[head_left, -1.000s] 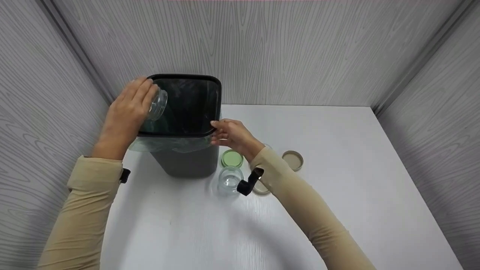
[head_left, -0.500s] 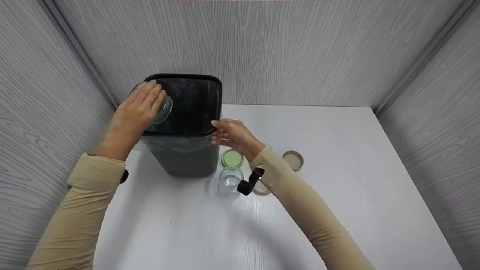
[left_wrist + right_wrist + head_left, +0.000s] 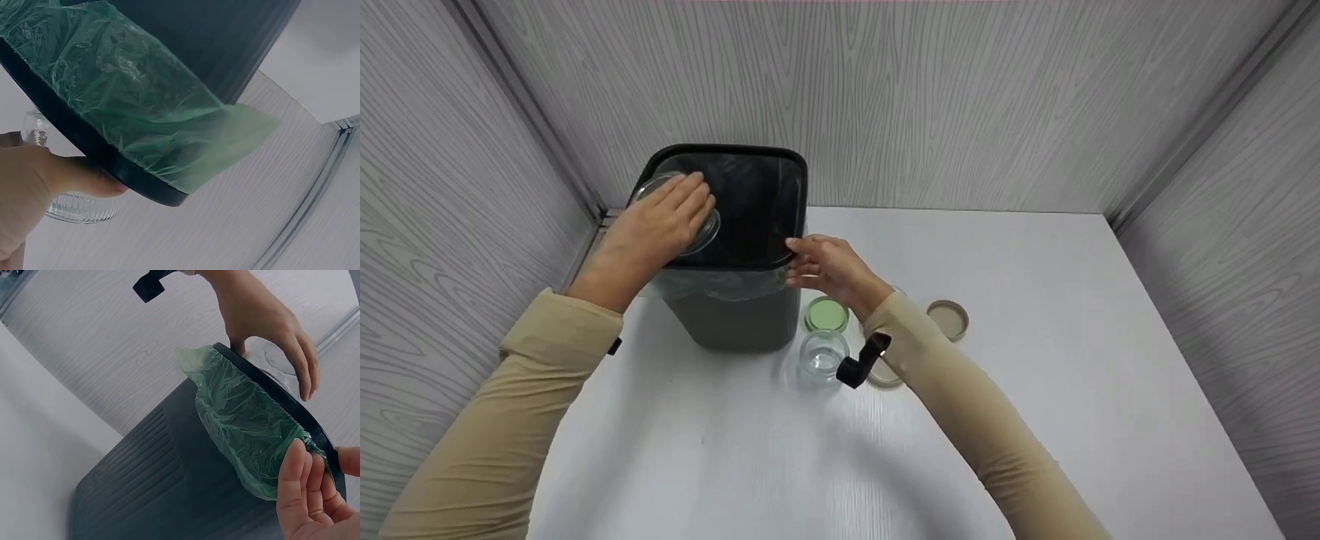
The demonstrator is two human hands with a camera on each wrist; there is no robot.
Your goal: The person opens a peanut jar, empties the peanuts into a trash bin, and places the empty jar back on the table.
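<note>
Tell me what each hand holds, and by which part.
Left hand grips the glass jar round its side, over the bin. Right hand pinches the bin's rim at its near right corner.

Head view high above bin (image 3: 735, 315), facing down; wrist views close beside bin rim (image 3: 112, 169), sharing liner (image 3: 247, 427)
</note>
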